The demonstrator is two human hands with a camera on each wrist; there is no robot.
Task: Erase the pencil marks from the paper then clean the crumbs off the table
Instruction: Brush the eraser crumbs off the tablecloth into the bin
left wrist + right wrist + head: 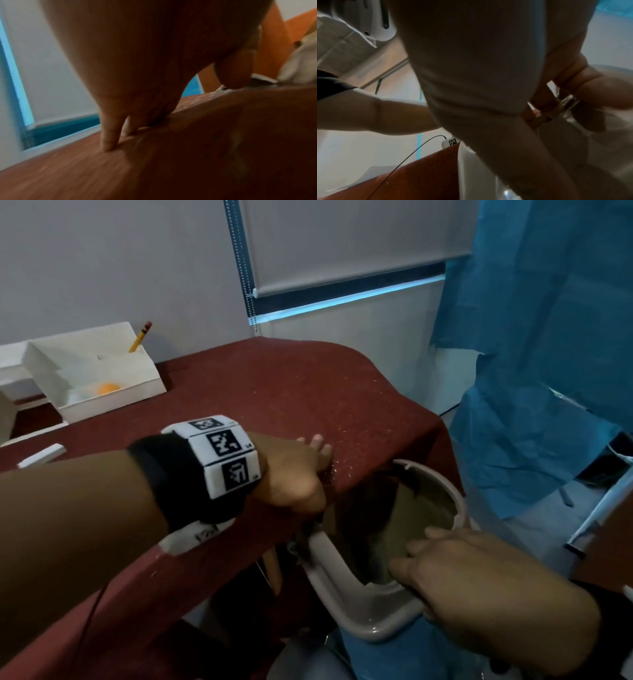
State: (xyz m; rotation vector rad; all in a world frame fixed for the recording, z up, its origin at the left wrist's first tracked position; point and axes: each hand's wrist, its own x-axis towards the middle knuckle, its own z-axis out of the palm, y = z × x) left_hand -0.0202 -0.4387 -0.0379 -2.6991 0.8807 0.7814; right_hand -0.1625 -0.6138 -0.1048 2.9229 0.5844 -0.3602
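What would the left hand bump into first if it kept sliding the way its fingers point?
Probably nothing solid: the left hand points across the red tablecloth toward the table's edge, through scattered crumbs. Beyond it hangs a blue sheet.

The left forearm is bare, and a black wrist strap (pixel 164 477) carries a white block of black-and-white square markers (pixel 224 455). A thin black cable (pixel 406 159) runs from it.

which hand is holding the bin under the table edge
The right hand: its fingers curl over the rim of the beige plastic bin. The left hand lies on the dark red tablecloth at its edge.
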